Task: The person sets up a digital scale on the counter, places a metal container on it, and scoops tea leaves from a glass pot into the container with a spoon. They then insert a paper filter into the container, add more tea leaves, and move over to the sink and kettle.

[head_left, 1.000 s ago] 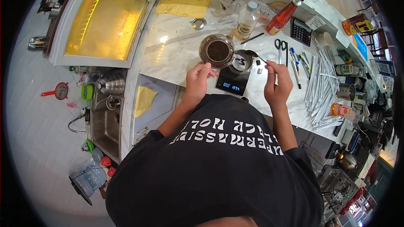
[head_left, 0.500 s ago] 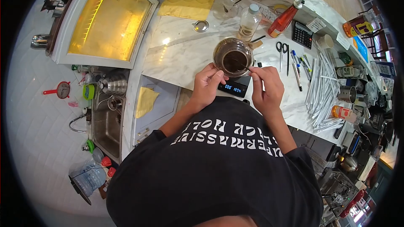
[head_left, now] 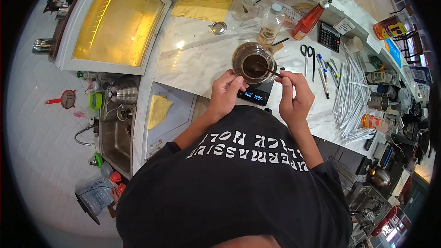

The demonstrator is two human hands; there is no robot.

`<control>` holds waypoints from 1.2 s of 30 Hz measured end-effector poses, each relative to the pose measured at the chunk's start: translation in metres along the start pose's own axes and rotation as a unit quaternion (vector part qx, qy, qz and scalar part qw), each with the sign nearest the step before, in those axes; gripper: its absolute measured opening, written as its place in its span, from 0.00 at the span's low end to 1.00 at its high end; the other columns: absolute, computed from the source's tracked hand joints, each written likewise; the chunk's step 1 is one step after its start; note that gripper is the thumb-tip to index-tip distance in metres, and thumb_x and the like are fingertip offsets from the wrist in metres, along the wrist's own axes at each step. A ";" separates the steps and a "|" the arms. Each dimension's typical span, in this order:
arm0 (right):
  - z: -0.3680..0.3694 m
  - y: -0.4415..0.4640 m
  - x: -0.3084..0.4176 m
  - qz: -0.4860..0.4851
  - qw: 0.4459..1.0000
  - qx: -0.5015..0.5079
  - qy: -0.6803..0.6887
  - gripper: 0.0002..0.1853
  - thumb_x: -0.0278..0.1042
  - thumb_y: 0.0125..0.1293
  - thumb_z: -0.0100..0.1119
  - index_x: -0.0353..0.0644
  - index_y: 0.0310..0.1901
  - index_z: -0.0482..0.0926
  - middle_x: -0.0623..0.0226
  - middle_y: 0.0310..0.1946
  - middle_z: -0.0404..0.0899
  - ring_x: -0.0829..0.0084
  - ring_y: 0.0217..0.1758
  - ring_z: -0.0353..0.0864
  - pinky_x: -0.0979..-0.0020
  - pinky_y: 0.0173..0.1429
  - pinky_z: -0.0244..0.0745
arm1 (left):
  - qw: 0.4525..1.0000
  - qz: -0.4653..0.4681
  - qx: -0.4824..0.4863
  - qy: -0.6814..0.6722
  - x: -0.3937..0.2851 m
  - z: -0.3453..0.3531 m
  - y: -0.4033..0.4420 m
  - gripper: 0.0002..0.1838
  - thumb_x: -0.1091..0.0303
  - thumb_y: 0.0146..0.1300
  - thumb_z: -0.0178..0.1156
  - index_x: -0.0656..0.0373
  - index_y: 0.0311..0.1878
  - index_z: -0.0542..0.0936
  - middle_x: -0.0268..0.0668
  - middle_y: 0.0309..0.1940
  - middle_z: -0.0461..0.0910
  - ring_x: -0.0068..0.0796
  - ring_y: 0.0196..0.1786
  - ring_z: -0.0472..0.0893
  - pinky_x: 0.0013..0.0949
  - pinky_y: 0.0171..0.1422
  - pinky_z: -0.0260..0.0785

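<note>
From here I see the scale (head_left: 254, 96) at the counter's (head_left: 195, 48) near edge, the jar (head_left: 245, 49) seemingly above it, the bottle (head_left: 270, 25) behind, scissors (head_left: 306, 54) right, straws (head_left: 351, 103) farther right.

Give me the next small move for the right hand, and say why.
Probably the right hand should gently lift the slim dark spoon with a little dark brown powder: its end already reaches inside the round clear glass jar containing that powder, and the left hand holds the jar.
</note>
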State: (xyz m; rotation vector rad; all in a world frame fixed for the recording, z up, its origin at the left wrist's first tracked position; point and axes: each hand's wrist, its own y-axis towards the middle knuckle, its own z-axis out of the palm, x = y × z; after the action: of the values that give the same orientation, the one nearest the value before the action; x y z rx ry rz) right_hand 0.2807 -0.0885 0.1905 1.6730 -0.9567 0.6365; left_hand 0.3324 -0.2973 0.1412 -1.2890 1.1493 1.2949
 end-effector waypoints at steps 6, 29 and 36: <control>-0.001 -0.002 0.006 0.158 0.978 -0.057 0.125 0.11 0.28 0.83 0.55 0.30 0.54 0.84 0.60 0.36 0.89 0.76 0.39 0.85 0.73 0.48 0.78 | 0.999 -0.013 -0.012 -0.046 0.006 0.000 0.001 0.21 0.68 0.81 0.56 0.69 0.29 0.80 0.43 0.47 0.81 0.29 0.44 0.83 0.34 0.56 0.75; -0.003 -0.030 -0.045 -0.045 0.990 0.031 -0.132 0.09 0.19 0.72 0.64 0.36 0.50 0.86 0.58 0.36 0.87 0.59 0.37 0.82 0.62 0.45 0.75 | 0.991 -0.032 -0.125 -0.043 0.031 -0.029 -0.014 0.21 0.67 0.83 0.54 0.69 0.30 0.81 0.41 0.44 0.82 0.31 0.42 0.86 0.34 0.55 0.76; -0.011 -0.022 -0.019 0.022 0.998 -0.050 -0.038 0.08 0.20 0.78 0.57 0.30 0.51 0.84 0.54 0.38 0.87 0.64 0.41 0.91 0.70 0.46 0.82 | 0.993 -0.030 -0.104 -0.042 0.033 -0.029 -0.018 0.21 0.67 0.83 0.54 0.68 0.31 0.81 0.41 0.42 0.83 0.31 0.44 0.86 0.34 0.55 0.76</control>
State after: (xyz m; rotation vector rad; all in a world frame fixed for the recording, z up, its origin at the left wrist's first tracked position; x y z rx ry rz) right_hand 0.2894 -0.0705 0.1675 1.6014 -1.0645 0.5480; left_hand 0.3532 -0.3237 0.1082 -1.3942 0.9298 1.4391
